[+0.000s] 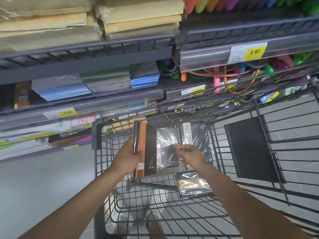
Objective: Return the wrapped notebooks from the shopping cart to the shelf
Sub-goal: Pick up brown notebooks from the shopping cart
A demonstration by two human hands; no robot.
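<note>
My left hand [126, 158] grips a stack of wrapped black-and-orange notebooks [146, 149], held upright over the black wire shopping cart [103, 163]. My right hand [191, 155] hovers inside the cart with fingers spread, just above a wrapped black notebook [168, 144] lying on the cart floor. A second wrapped notebook [198, 135] lies to its right, partly hidden by the hand. Another wrapped black-and-orange notebook [194, 185] lies nearer to me. The shelf [96, 99] with stacked notebooks [107, 80] runs to the upper left.
A black panel [250, 147] hangs on the cart's right side. Price tags [255, 51] line the shelf rails. Coloured jump ropes [229, 75] fill the shelf at upper right. Beige paper packs [69, 19] sit on the top shelf. Grey floor lies to the left.
</note>
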